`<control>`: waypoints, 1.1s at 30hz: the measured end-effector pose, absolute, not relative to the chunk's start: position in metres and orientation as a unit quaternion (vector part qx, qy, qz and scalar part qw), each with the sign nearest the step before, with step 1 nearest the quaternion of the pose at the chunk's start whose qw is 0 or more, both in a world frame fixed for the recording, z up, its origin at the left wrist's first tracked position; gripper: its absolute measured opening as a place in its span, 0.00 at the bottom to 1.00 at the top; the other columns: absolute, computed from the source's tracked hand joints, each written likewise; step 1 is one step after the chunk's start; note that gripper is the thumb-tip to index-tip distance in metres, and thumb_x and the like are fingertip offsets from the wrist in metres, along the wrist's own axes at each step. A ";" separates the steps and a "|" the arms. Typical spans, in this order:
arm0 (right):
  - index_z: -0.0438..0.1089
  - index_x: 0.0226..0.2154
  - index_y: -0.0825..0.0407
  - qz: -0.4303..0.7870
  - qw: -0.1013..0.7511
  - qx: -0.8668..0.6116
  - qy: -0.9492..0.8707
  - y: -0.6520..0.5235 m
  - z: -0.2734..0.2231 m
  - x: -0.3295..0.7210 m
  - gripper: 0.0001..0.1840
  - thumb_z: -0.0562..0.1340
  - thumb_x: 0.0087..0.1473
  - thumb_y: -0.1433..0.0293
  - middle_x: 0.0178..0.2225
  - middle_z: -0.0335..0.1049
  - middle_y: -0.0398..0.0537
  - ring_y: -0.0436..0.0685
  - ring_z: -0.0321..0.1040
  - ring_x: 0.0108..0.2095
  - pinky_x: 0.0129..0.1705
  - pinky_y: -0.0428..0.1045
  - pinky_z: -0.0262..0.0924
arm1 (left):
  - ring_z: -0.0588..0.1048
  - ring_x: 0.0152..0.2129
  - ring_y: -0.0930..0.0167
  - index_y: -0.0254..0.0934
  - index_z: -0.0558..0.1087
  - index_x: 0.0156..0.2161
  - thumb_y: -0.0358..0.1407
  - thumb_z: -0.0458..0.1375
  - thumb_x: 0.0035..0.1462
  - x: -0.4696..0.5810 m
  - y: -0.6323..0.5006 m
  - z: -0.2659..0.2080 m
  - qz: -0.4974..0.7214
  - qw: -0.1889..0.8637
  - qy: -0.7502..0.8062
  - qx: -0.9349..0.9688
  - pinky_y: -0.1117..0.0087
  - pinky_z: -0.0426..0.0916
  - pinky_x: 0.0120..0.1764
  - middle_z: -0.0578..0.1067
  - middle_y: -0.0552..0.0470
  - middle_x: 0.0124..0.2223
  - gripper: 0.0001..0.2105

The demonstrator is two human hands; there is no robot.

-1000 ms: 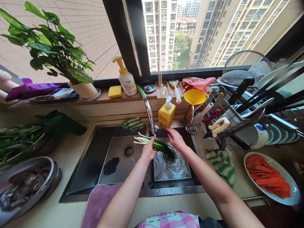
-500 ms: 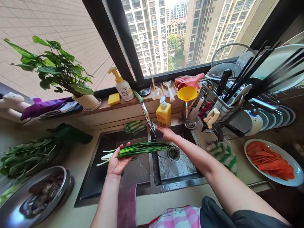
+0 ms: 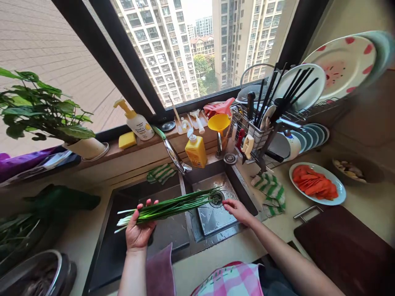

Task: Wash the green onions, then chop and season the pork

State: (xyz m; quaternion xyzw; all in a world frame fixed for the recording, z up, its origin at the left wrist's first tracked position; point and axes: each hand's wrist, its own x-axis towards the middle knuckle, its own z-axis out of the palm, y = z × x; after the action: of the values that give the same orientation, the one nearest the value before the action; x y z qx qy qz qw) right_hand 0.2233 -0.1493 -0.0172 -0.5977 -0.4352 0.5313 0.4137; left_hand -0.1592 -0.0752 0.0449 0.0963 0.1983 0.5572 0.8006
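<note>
A bunch of green onions (image 3: 177, 206) lies across the double sink (image 3: 216, 238), white ends to the left and dark green tips to the right. My left hand (image 3: 138, 233) grips it near the white ends, palm up with fingers curled around the stalks. Over the right basin, my right hand (image 3: 238, 210) holds nothing; its fingers are loosely stretched out toward the leaf tips, a little apart from them. The faucet (image 3: 174, 156) stands behind the bunch, and no stream of water shows from it. Below the tips is the drain (image 3: 216, 200).
A yellow soap bottle (image 3: 196, 151) and a striped cloth (image 3: 161, 174) sit behind the sink. To the right are a dish rack (image 3: 262, 133), a plate (image 3: 336, 197) of orange-red slices and a dark cutting board (image 3: 342, 242). A metal bowl (image 3: 58, 263) stands at left.
My right hand has come away from the faucet, down and toward me to the leaf tips. My left hand still holds the green onions. The view has turned right.
</note>
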 end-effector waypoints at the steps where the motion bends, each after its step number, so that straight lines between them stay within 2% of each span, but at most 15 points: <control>1: 0.71 0.37 0.51 0.560 0.430 -0.579 -0.407 -0.150 -0.014 0.214 0.18 0.60 0.47 0.57 0.34 0.74 0.50 0.58 0.71 0.35 0.37 0.56 0.66 | 0.67 0.50 0.61 0.42 0.74 0.40 0.30 0.40 0.59 -0.158 -0.075 0.042 0.551 0.806 0.194 0.099 0.50 0.59 0.53 0.73 0.51 0.49 0.18; 4: 0.67 0.42 0.50 0.618 0.489 -0.522 -0.326 -0.144 -0.003 0.190 0.24 0.58 0.48 0.51 0.37 0.73 0.50 0.55 0.72 0.35 0.35 0.52 0.68 | 0.66 0.51 0.62 0.43 0.73 0.42 0.29 0.38 0.60 -0.157 -0.076 0.037 0.525 0.824 0.182 0.110 0.52 0.60 0.53 0.72 0.51 0.51 0.21; 6: 0.66 0.41 0.50 0.635 0.524 -0.492 -0.281 -0.139 0.004 0.180 0.24 0.61 0.45 0.51 0.36 0.72 0.48 0.54 0.72 0.35 0.37 0.51 0.67 | 0.65 0.53 0.62 0.44 0.73 0.43 0.29 0.37 0.60 -0.157 -0.078 0.035 0.514 0.832 0.178 0.114 0.53 0.60 0.53 0.71 0.52 0.52 0.22; 10: 0.66 0.37 0.51 0.661 0.557 -0.449 -0.227 -0.137 0.016 0.173 0.22 0.66 0.40 0.57 0.33 0.73 0.45 0.53 0.72 0.34 0.37 0.49 0.67 | 0.60 0.55 0.61 0.44 0.73 0.43 0.29 0.39 0.60 -0.161 -0.086 0.033 0.519 0.827 0.183 0.111 0.50 0.54 0.56 0.68 0.52 0.55 0.21; 18: 0.67 0.37 0.51 0.677 0.572 -0.427 -0.180 -0.146 0.025 0.167 0.17 0.65 0.42 0.65 0.31 0.72 0.43 0.51 0.72 0.30 0.31 0.46 0.66 | 0.57 0.57 0.59 0.43 0.73 0.44 0.30 0.38 0.62 -0.169 -0.088 0.024 0.501 0.844 0.156 0.108 0.46 0.51 0.56 0.66 0.51 0.56 0.20; 25: 0.67 0.38 0.51 0.675 0.547 -0.461 -0.180 -0.148 0.022 0.170 0.16 0.65 0.43 0.65 0.34 0.72 0.45 0.52 0.72 0.32 0.33 0.47 0.67 | 0.62 0.54 0.57 0.40 0.72 0.44 0.34 0.43 0.62 -0.162 -0.084 0.017 0.534 0.825 0.154 0.102 0.47 0.58 0.53 0.68 0.47 0.54 0.16; 29: 0.66 0.34 0.53 0.659 0.499 -0.543 -0.148 -0.150 0.010 0.180 0.15 0.66 0.42 0.67 0.35 0.72 0.48 0.52 0.72 0.28 0.28 0.47 0.66 | 0.69 0.49 0.57 0.38 0.74 0.36 0.33 0.45 0.61 -0.146 -0.073 0.019 0.542 0.805 0.227 0.081 0.43 0.58 0.51 0.75 0.46 0.47 0.14; 33: 0.65 0.35 0.53 0.648 0.450 -0.598 -0.141 -0.161 0.005 0.190 0.15 0.65 0.43 0.67 0.34 0.71 0.48 0.51 0.71 0.27 0.27 0.46 0.65 | 0.68 0.50 0.58 0.39 0.73 0.36 0.31 0.48 0.60 -0.115 -0.070 0.031 0.552 0.790 0.254 0.078 0.44 0.58 0.51 0.74 0.48 0.48 0.11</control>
State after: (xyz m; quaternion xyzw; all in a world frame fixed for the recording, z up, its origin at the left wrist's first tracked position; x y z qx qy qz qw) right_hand 0.1899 -0.1607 0.0046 -0.5980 -0.1410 0.6482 0.4499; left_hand -0.1152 -0.0698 0.0315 0.0776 0.2543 0.5517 0.7905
